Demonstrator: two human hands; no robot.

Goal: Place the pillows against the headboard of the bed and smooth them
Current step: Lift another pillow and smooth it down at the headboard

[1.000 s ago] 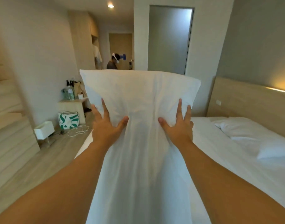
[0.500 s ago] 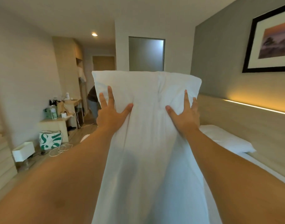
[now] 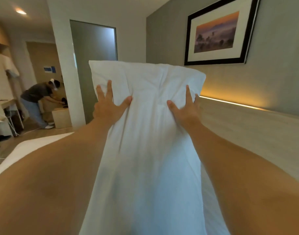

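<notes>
A long white pillow (image 3: 148, 133) is held up lengthwise in front of me, its far end raised. My left hand (image 3: 108, 107) grips its left side, thumb pressed into the fabric and fingers spread. On the right side, my right hand (image 3: 186, 111) grips it the same way. The pale wooden headboard (image 3: 247, 129) runs along the wall to the right, with a lit strip above it. The white bed (image 3: 26, 150) shows at the lower left under my arm. The pillow I hold hides the bed beside the headboard, so no second pillow shows.
A framed sunset picture (image 3: 216, 31) hangs above the headboard. A frosted glass door (image 3: 96, 58) stands behind the pillow. At the far left a person (image 3: 38, 100) bends over a small wooden cube (image 3: 62, 117) beside a desk (image 3: 2, 106); cables lie on the floor.
My view has swung right and upward toward the headboard wall, and the pillow came with it in both hands. The second pillow on the bed has dropped out of sight.
</notes>
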